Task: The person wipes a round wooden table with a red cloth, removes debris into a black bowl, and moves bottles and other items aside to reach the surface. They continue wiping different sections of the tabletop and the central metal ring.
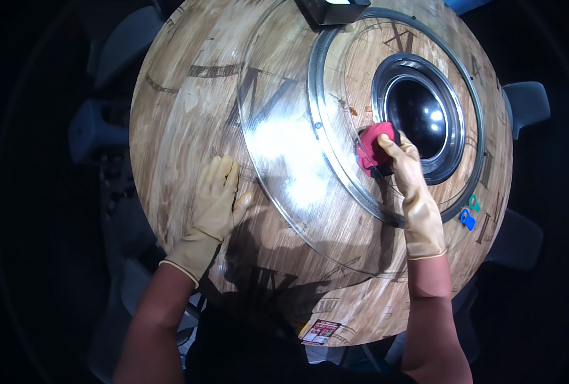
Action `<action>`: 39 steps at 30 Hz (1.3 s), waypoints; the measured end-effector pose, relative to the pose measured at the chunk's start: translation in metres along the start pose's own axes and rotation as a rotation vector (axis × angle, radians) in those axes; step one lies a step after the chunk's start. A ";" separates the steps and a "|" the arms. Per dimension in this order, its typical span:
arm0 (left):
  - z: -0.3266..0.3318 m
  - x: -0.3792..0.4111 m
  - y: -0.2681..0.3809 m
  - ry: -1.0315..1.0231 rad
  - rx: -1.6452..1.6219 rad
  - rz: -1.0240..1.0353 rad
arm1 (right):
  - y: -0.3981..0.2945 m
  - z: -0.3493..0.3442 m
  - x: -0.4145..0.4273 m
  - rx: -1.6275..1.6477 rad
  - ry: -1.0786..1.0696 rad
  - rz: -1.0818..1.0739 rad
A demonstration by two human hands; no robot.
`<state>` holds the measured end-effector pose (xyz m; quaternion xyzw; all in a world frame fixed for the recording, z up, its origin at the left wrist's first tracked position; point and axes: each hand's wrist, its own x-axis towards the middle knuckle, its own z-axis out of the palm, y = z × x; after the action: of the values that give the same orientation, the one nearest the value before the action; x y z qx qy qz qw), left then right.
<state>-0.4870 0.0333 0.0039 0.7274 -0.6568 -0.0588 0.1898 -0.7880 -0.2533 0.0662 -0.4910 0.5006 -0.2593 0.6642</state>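
My right hand, in a cream rubber glove, grips a folded red and black cloth. The cloth lies beside the metal rim of a round black cooktop set in the table's middle. Brownish food bits lie just above the cloth. My left hand, gloved alike, rests with its palm down on the round wood-patterned table, holding nothing. Between the hands is the edge of a clear glass turntable, which reflects a bright light. A metal ring runs around the cooktop.
A blue bottle opener and a green one lie near the right edge. A printed card lies at the near edge, a black box at the far side. Chairs surround the table.
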 end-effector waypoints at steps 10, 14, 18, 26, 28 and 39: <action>-0.003 0.003 0.003 -0.044 0.004 -0.023 | 0.011 0.006 0.070 -1.276 -0.199 -0.563; -0.004 0.004 0.002 -0.036 -0.015 -0.005 | 0.014 0.007 0.087 -1.400 -0.269 -0.897; -0.002 -0.002 0.002 -0.037 0.002 -0.030 | 0.005 0.033 0.088 -1.384 -0.291 -1.002; -0.007 0.002 0.007 -0.056 0.016 -0.028 | 0.026 0.029 0.109 -1.361 -0.105 -0.802; -0.005 0.002 0.006 -0.033 0.010 -0.017 | 0.050 0.006 0.095 -1.258 -0.017 -0.973; -0.004 0.001 0.005 -0.034 0.013 -0.029 | -0.008 -0.069 -0.073 0.327 0.309 -0.208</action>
<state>-0.4905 0.0329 0.0101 0.7369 -0.6497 -0.0697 0.1733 -0.8766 -0.2224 0.1024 -0.3804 0.4943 -0.4757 0.6202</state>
